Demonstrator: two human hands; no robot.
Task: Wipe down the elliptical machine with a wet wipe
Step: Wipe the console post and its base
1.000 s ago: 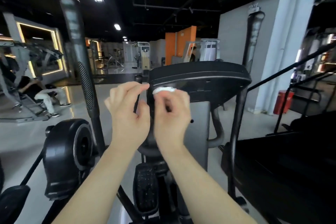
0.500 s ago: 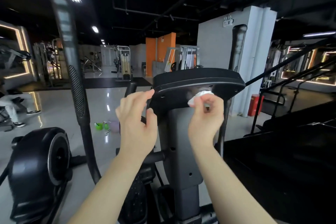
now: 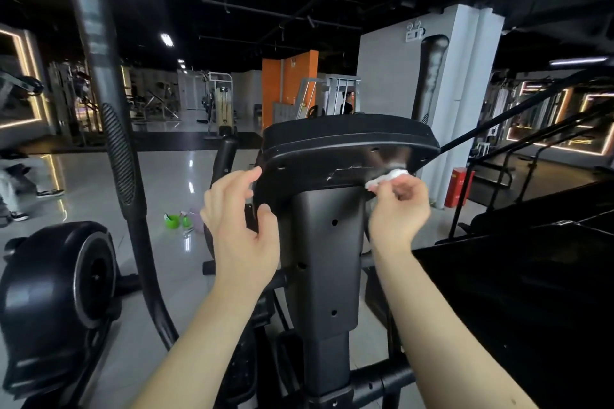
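Observation:
The black elliptical machine stands right in front of me, its console (image 3: 345, 139) seen from behind on a dark upright post (image 3: 327, 262). My right hand (image 3: 397, 209) pinches a crumpled white wet wipe (image 3: 387, 176) against the right underside of the console back. My left hand (image 3: 241, 219) hovers at the console's left edge, fingers relaxed, its fingertips just at the rim, holding nothing.
The left moving handle bar (image 3: 116, 149) rises close on the left, the right one (image 3: 430, 76) behind the console. A black flywheel housing (image 3: 63, 289) sits low left. Green items (image 3: 176, 221) lie on the glossy floor. Dark equipment (image 3: 531, 276) fills the right. A person's legs (image 3: 13, 189) show far left.
My right hand has slid the wipe rightward along the console's back, from its upper left to its right underside. My left hand stayed near the left edge. The view shifted left and closer.

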